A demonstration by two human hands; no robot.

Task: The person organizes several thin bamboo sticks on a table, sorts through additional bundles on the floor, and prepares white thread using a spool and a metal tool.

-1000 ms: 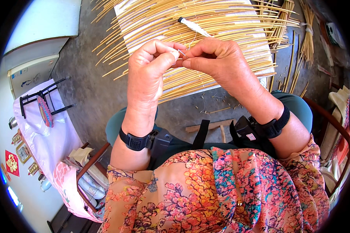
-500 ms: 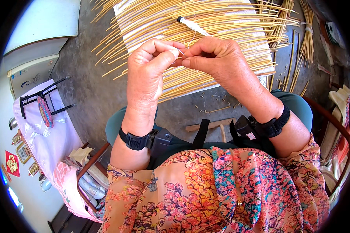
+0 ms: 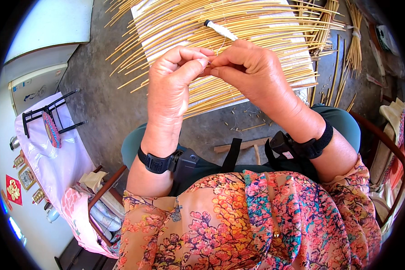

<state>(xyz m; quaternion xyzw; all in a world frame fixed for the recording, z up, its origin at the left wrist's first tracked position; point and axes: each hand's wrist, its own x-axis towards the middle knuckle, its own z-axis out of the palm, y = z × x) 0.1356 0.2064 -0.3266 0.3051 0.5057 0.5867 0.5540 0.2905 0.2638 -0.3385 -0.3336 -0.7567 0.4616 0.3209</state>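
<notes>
My left hand and my right hand meet fingertip to fingertip above the mat of sticks. Both are closed in a pinch. A thin white thread runs down to the fingertips; the left pinch is on it. Between the thumbs and forefingers is a tiny sliver that looks like a needle, mostly hidden by the fingers of my right hand. Just beyond the hands, a white tool or spool with a black end lies on the sticks. These are long, thin, yellowish and side by side on a white board.
Bundled sticks lie on the grey floor at the far right. Short offcuts and a wooden strip are near my knees. To the left, a black folding stool is by a pink-covered table. A wooden chair arm is close by.
The fingertips have drawn closer together, covering the thin shiny sliver that showed between them. My right hand has turned slightly inward; the left has barely moved.
</notes>
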